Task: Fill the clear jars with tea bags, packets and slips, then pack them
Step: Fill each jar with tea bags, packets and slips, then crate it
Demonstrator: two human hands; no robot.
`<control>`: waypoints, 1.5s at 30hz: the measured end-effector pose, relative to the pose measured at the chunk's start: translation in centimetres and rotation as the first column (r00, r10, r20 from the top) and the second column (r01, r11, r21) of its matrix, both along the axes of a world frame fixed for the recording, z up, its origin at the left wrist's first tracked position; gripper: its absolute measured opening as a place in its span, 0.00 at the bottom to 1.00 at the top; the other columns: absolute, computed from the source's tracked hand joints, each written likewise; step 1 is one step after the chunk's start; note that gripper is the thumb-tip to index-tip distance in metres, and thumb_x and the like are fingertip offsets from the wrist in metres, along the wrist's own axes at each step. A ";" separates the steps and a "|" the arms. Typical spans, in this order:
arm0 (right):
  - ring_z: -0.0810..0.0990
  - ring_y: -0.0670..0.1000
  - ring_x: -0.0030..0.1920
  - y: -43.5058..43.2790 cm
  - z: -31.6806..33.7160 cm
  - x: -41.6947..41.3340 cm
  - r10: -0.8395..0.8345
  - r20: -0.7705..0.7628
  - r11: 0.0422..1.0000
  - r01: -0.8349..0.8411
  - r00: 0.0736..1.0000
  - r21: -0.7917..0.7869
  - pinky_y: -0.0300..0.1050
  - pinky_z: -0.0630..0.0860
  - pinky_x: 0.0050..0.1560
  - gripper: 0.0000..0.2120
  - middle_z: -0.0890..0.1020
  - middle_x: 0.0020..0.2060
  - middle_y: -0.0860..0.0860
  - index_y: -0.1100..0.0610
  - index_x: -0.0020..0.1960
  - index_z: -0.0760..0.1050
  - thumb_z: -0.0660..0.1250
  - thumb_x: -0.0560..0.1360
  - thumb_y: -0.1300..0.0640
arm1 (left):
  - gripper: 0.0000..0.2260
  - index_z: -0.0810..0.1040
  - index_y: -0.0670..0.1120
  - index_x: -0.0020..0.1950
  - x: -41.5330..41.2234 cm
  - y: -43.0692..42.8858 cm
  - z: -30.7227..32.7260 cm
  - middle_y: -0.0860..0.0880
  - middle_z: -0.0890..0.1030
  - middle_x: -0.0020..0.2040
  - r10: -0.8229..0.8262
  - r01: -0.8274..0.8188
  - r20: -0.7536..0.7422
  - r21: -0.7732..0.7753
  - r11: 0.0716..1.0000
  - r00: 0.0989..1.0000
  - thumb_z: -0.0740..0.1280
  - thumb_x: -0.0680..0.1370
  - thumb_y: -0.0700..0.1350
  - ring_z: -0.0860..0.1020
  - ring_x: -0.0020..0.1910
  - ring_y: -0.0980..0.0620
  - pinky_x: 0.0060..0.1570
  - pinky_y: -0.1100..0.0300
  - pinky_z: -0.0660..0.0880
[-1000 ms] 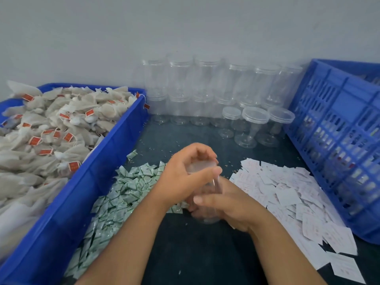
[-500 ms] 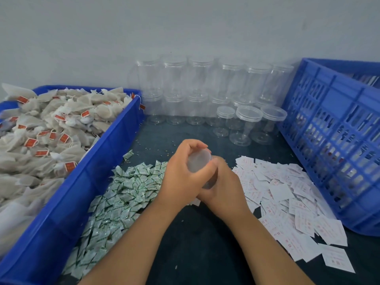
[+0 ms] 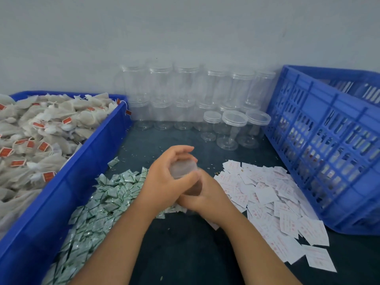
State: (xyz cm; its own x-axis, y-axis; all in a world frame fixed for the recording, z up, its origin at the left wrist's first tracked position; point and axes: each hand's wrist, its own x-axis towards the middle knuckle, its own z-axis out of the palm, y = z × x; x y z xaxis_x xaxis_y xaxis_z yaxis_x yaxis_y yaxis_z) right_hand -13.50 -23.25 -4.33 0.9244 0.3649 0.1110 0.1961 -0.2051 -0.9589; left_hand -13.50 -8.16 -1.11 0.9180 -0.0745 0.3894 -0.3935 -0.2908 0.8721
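Both my hands meet over the dark table. My left hand point(image 3: 164, 182) curls its fingers round the lid end of a clear jar point(image 3: 183, 168) that is tilted away from me. My right hand point(image 3: 205, 197) grips the jar's body from below and the right; most of the jar is hidden by the two hands. Tea bags with red tags point(image 3: 41, 132) fill the blue bin point(image 3: 86, 161) at the left. Small green-and-white packets point(image 3: 98, 204) lie heaped beside that bin. White slips with red print point(image 3: 273, 198) are spread at the right.
Stacked clear lidded jars point(image 3: 185, 95) line the wall at the back, with three more point(image 3: 234, 128) in front of them. A blue slotted crate point(image 3: 329, 145) stands at the right, close to the slips. Crumbs dot the dark tabletop point(image 3: 185, 254).
The jar has gone from upright to tilted away from me. Both hands have risen slightly and closed in round it, the left hand staying on the lid end.
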 end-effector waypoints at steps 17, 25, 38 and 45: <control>0.82 0.42 0.53 -0.1 -1.0 0.5 -0.335 0.423 0.879 0.441 0.842 -0.183 0.43 0.80 0.50 0.24 0.82 0.52 0.38 0.39 0.58 0.73 0.79 0.68 0.38 | 0.19 0.81 0.54 0.46 1.3 1.6 0.2 0.59 0.81 0.44 0.307 -0.303 -0.052 0.072 0.950 0.950 0.64 0.74 0.68 0.78 0.43 0.63 0.44 0.62 0.72; 0.86 0.44 0.53 -1.3 -0.4 0.9 -0.653 0.120 0.742 0.599 0.748 0.301 0.39 0.82 0.51 0.27 0.84 0.55 0.36 0.37 0.60 0.74 0.83 0.67 0.39 | 0.26 0.85 0.46 0.41 2.7 2.2 -1.5 0.53 0.78 0.30 0.369 -0.346 -0.230 0.135 0.928 0.900 0.64 0.80 0.67 0.73 0.28 0.59 0.35 0.56 0.70; 0.86 0.38 0.52 -0.5 -1.1 0.4 -0.517 0.166 0.852 0.486 0.840 0.193 0.32 0.80 0.47 0.24 0.86 0.51 0.35 0.41 0.58 0.78 0.79 0.65 0.35 | 0.11 0.85 0.55 0.55 1.9 0.5 -1.4 0.56 0.80 0.54 0.450 -0.459 0.117 0.365 0.810 0.886 0.71 0.79 0.59 0.77 0.57 0.54 0.59 0.53 0.76; 0.85 0.42 0.54 -0.5 -1.5 0.0 -0.411 0.319 0.911 0.397 0.854 0.109 0.35 0.82 0.46 0.23 0.84 0.54 0.38 0.38 0.58 0.77 0.80 0.67 0.37 | 0.11 0.82 0.55 0.49 -0.8 0.4 6.2 0.58 0.78 0.46 0.368 -0.564 0.460 0.425 0.708 0.808 0.65 0.83 0.59 0.76 0.43 0.58 0.41 0.60 0.73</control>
